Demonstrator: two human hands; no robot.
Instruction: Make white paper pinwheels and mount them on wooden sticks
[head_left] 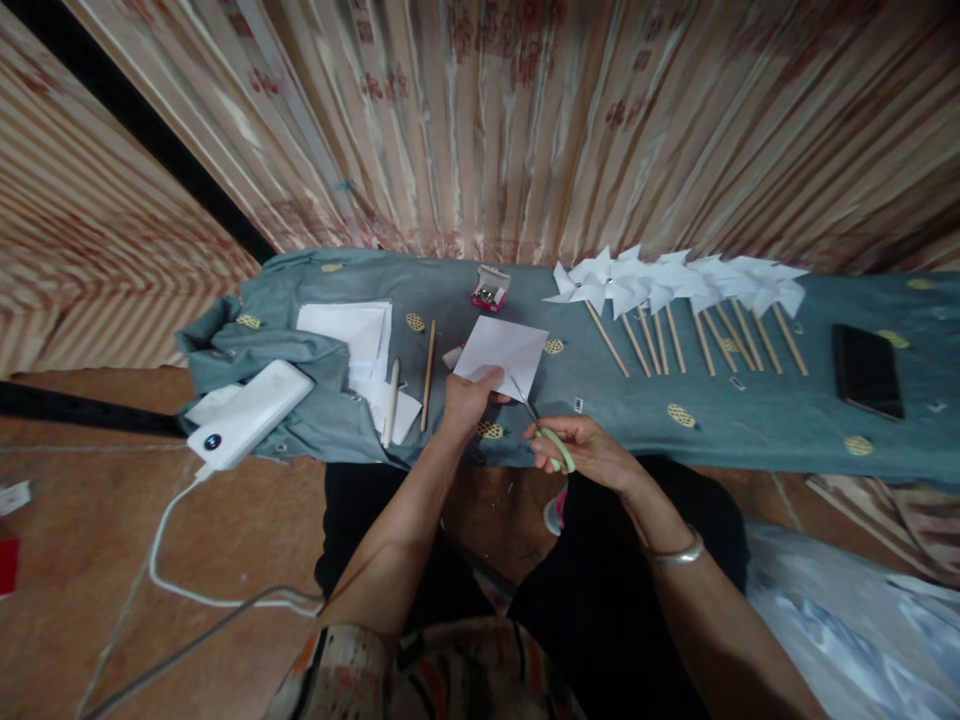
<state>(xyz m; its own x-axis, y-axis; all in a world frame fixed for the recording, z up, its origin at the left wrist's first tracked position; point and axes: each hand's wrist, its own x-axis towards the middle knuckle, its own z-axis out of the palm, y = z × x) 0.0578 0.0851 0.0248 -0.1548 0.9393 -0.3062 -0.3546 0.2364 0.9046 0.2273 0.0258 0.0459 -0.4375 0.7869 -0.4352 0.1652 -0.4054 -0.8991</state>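
Note:
My left hand (469,400) pinches a square of white paper (499,345) by its near left edge, above the cloth-covered table. In my right hand (585,447) is a pair of scissors (557,450) with pale green handles. Their blades reach over the near right corner of the paper and point toward its middle. Beyond the paper sits a small open red-and-white box (490,290) with shiny metal bits inside. Left of the paper lies a single wooden stick (428,375), and beside it a white pen-like tool (391,403).
Several white paper pinwheels (675,280) on wooden sticks lie in a row at the back right. A dark phone (868,370) rests at the far right. White paper sheets (352,325) and a white power bank (251,415) with a cable (161,535) are at the left. A pleated curtain (480,130) hangs behind.

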